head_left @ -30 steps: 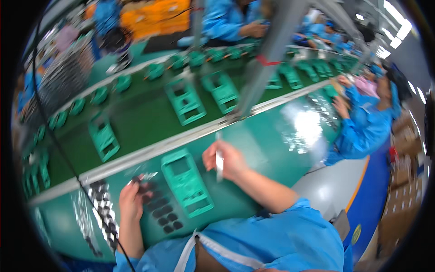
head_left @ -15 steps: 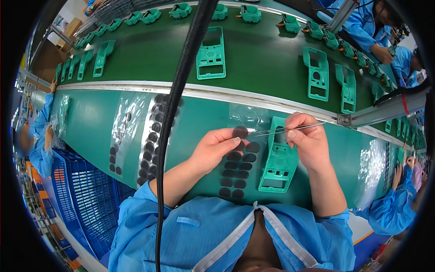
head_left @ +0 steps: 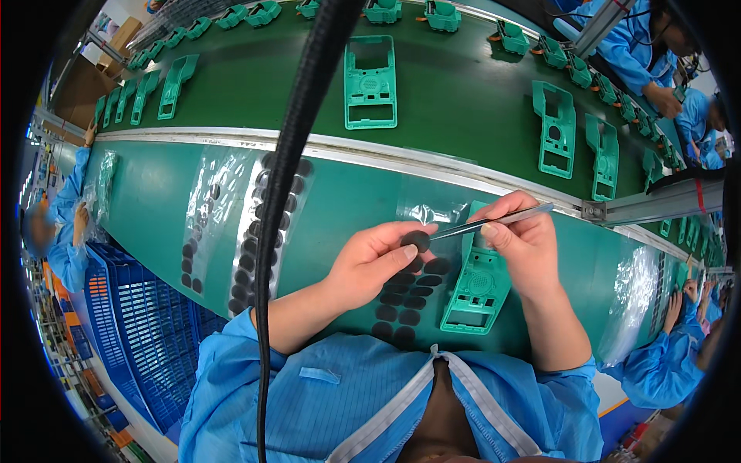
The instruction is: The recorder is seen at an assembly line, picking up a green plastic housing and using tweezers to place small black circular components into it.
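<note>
Between thumb and fingers, my left hand (head_left: 369, 261) pinches the top end of a clear sheet bearing black round pads (head_left: 398, 299). Its uppermost pad (head_left: 417, 240) stands raised beside my left thumb. My right hand (head_left: 521, 241) is closed on metal tweezers (head_left: 472, 226), whose tips reach that top pad; whether they grip its edge is too small to tell. Below my right hand lies a green plastic housing (head_left: 472, 289) with a speaker grille and a rectangular opening, its upper part partly hidden by my fingers.
More clear sheets with black pads (head_left: 245, 266) lie to the left, and clear plastic film (head_left: 629, 301) lies right. Beyond a metal rail (head_left: 432, 165), a dark green belt carries several green housings (head_left: 370, 92). A black cable (head_left: 289, 154) crosses my view. Blue crates (head_left: 143, 324) stand lower left; co-workers sit either side.
The tweezers have turned, and their tips have come to the top pad. My left hand has tilted that pad more toward me. The whole view has shifted slightly.
</note>
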The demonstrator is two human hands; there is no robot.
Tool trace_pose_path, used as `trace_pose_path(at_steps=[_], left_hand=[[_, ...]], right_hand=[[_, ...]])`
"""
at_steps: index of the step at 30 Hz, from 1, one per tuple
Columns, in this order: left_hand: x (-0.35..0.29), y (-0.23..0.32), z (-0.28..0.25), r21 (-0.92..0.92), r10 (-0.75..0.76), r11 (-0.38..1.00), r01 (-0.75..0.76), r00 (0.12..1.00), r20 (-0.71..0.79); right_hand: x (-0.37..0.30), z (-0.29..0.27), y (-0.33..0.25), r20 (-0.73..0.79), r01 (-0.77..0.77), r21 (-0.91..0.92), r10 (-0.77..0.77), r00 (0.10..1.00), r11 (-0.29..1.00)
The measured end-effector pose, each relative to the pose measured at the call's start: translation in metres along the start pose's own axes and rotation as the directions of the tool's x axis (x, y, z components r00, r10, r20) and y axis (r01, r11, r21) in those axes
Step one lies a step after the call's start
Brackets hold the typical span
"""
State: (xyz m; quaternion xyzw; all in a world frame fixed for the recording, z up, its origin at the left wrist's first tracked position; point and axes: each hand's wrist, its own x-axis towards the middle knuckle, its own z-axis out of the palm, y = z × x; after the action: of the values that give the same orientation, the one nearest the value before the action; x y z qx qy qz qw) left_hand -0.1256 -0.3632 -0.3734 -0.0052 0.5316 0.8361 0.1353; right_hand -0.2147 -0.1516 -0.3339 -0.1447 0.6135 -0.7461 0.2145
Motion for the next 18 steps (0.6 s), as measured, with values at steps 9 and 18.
trace_pose_path(at_steps=[9,18], left_hand=[[-0.003,0.001,-0.004,-0.029,-0.033,0.999,0.032,0.999,-0.013],[-0.006,0.006,-0.008,-0.037,-0.038,0.999,0.038,0.999,-0.003]], right_hand=[[0.001,0.007,0.006,0.018,-0.049,0.039,0.048,0.999,0.998],[0.003,0.013,0.002,0.020,0.009,-0.003,-0.009,1.000,1.000]])
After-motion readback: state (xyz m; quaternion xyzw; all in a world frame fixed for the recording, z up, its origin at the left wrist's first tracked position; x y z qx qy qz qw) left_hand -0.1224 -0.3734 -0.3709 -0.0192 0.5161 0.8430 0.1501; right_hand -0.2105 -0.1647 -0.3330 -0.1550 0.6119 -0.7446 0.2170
